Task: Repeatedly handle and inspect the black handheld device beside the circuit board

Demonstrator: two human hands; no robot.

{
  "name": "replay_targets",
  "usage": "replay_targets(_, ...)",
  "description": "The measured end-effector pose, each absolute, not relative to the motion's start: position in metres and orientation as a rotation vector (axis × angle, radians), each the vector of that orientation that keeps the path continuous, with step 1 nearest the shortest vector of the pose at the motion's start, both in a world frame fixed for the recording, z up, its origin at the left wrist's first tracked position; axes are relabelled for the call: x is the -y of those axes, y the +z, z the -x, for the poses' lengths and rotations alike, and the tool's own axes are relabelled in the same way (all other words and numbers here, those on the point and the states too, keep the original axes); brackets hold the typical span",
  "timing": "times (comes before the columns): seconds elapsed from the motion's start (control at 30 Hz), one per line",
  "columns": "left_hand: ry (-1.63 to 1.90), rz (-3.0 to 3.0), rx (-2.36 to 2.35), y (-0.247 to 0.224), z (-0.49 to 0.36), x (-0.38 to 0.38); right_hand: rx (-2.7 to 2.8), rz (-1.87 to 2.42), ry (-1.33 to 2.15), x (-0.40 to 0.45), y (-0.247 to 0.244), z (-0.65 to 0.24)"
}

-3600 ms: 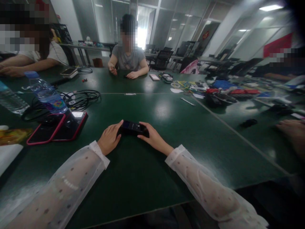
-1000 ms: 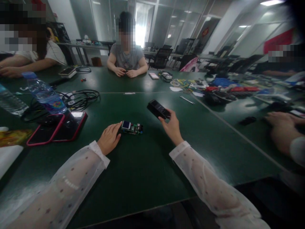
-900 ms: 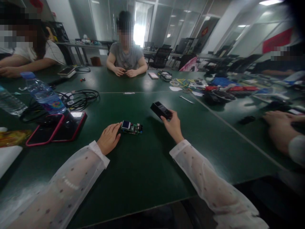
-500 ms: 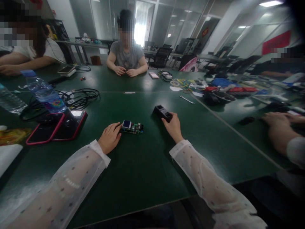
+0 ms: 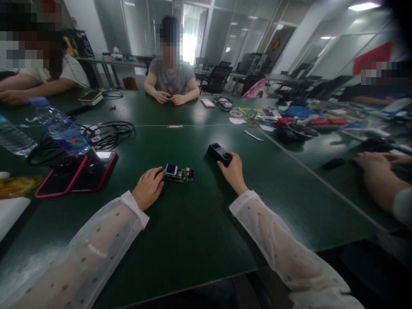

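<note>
A green circuit board with a small square screen lies on the dark green table. At its left end rests my left hand, palm down, fingers spread slightly, the fingertips at the board's edge and nothing gripped. To the right of the board, my right hand has its thumb and fingers around the near end of a black rectangular case. The case has openings in its upper face. A gap of bare table separates the case from the board.
Two red-edged phones, a plastic bottle and coiled black cables lie at the left. A wrench and a cluttered pile are at the right. People sit across the table and on both sides.
</note>
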State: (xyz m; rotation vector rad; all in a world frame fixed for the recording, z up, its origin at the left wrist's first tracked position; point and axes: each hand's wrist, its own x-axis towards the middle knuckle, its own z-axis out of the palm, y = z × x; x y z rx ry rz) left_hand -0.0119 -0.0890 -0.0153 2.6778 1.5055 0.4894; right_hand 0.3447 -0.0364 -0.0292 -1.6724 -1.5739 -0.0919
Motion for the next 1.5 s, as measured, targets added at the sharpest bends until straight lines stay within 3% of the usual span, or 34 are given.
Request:
replay_targets(0.43, 0.516, -2.681, -1.497, -0.015, 0.012, 0.088, 1.530, 1.659, 0.023, 0.040, -0.020, -0.339)
replay_targets(0.87, 0.545, -2.660, -1.499, -0.013, 0.011, 0.091, 1.839, 1.031, 0.535, 0.088, 0.017, -0.257)
replay_targets(1.5, 0.720, -2.576, -1.460, -0.017, 0.012, 0.091, 2.111, 1.102, 0.642, 0.092, 0.003, -0.251)
